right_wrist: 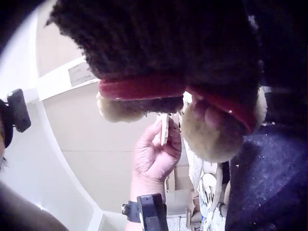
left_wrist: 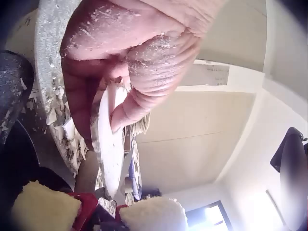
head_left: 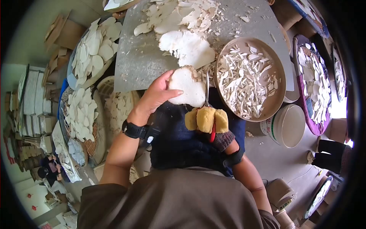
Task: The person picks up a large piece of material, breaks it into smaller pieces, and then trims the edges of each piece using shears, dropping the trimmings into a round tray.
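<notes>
A broad white slice with a brownish edge [head_left: 187, 88] is pinched by the bare left hand [head_left: 159, 91], thumb on its face and fingers behind. In the left wrist view the slice [left_wrist: 109, 144] appears nearly edge-on below the left hand [left_wrist: 139, 57]. The right hand [head_left: 219, 133], in a dark knitted glove, grips red-handled scissors padded with yellow foam [head_left: 206, 120]. The scissor blades [head_left: 207, 89] point away from the body, at the slice's right edge. In the right wrist view, foam padding [right_wrist: 211, 134] and red handles [right_wrist: 142, 90] lie under the dark glove [right_wrist: 159, 48].
A round tray [head_left: 282, 95] of white cut strips sits right of the scissors. Larger slices [head_left: 187, 47] and crumbs lie on the grey table [head_left: 133, 63]. A white bucket [head_left: 290, 126] stands at the right. Baskets of slices [head_left: 81, 114] line the left; a person [head_left: 51, 168] is at far left.
</notes>
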`<action>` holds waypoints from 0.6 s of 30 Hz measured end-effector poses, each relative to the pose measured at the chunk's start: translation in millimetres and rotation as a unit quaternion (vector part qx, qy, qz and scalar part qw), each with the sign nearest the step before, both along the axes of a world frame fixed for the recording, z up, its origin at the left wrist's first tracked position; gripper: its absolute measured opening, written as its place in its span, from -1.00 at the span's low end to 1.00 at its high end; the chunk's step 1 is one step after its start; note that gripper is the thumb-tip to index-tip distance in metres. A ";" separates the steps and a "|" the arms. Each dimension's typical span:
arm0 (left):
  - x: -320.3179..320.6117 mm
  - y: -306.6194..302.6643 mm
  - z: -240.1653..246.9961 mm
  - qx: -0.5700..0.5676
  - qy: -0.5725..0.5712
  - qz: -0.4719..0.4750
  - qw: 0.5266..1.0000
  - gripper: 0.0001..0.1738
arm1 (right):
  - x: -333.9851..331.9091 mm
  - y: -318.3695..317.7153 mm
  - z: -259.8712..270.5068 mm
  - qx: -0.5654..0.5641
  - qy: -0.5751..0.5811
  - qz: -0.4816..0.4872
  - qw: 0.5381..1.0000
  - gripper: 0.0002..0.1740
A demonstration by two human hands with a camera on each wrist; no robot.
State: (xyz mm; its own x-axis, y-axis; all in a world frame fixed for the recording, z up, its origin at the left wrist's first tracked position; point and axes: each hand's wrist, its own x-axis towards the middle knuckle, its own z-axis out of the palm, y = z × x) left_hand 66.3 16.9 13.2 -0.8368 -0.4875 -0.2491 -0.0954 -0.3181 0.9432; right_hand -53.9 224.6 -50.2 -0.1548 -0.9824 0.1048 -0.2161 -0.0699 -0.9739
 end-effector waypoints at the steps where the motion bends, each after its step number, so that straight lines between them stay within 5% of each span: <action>1: 3.9 2.7 -1.9 -0.001 -0.004 0.040 0.999 -0.28 | 1.5 -2.7 2.5 -0.036 0.161 -0.026 0.986 -0.73; 2: 7.2 6.9 -1.8 -0.002 -0.007 0.079 0.997 -0.29 | 5.3 -1.7 -2.9 -0.006 -0.088 -0.028 0.996 -0.74; 3: 8.4 10.0 -1.8 -0.004 -0.010 0.117 0.993 -0.29 | 8.0 -2.0 -10.1 0.023 -0.330 -0.029 0.943 -0.75; 4: 8.5 12.8 -9.4 0.016 0.020 0.182 0.983 -0.31 | 10.2 -2.5 -15.6 0.050 -0.552 -0.029 0.832 -0.75; 7: 2.7 22.1 -14.4 0.047 0.046 0.260 0.963 -0.34 | 11.7 -7.6 -22.5 0.023 -0.806 0.062 0.589 -0.74; 11: -3.4 25.4 -25.1 0.006 0.070 0.276 0.958 -0.40 | 12.6 -7.9 -20.1 0.011 -0.725 0.039 0.688 -0.74; 14: -6.5 27.2 -18.3 0.009 0.045 0.262 0.964 -0.39 | 11.6 -11.3 -11.9 0.002 -0.821 0.075 0.566 -0.75; 18: -13.8 28.5 -15.0 -0.002 0.046 0.193 0.980 -0.35 | 4.8 -3.4 -11.1 0.020 -0.766 0.039 0.642 -0.76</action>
